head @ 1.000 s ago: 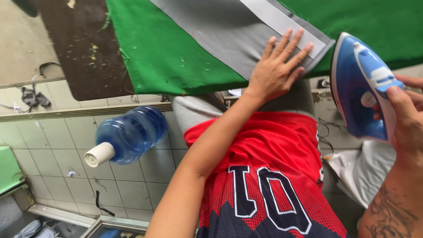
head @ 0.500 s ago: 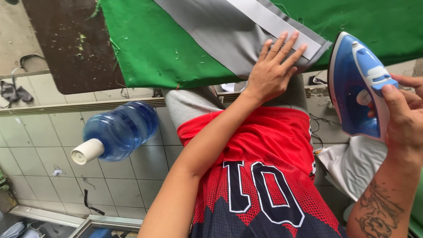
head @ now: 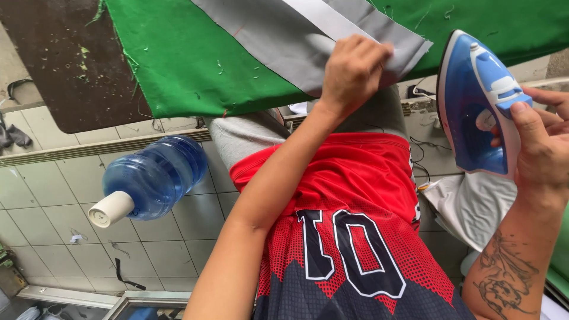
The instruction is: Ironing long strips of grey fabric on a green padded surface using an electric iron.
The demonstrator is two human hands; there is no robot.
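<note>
Grey folded fabric strip (head: 308,41) lies flat on the green cloth-covered board (head: 178,59), its near end pinched in the curled left hand (head: 354,70). Blue-and-white steam iron (head: 477,104), clasped in the right hand (head: 542,148), hangs clear of it; pressing seems not yet done.

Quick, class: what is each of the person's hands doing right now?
Left hand: fingers curled, gripping the edge of the grey fabric strip.
Right hand: closed around the blue iron, held raised.
</note>
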